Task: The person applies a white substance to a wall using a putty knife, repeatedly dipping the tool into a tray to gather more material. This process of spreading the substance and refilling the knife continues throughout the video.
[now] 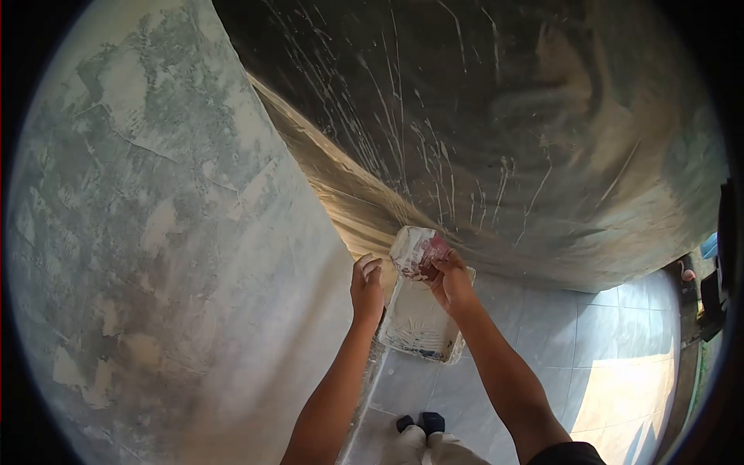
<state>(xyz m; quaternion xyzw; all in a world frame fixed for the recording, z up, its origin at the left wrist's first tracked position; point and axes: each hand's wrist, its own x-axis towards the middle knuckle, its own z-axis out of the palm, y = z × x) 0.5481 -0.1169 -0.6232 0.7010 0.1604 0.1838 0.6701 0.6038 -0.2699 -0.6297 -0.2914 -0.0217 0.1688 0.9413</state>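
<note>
My right hand grips the side of a small tub-like container, dull red and heavily smeared with white paint. Just below it sits a white, paint-crusted paint tray with ridges at its near end. To the left, my left hand is close to the edge of the wall, its fingers bent inward. Whatever those fingers may pinch is too small or hidden to make out. Beside both hands hangs the lower part of a brown plastic sheet, streaked with white drips higher up.
A grey wall with patchy white coating fills the left side. Below lies a grey tiled floor, sunlit at right. My dark-shod feet stand near the wall's base. Dark objects line the far right edge.
</note>
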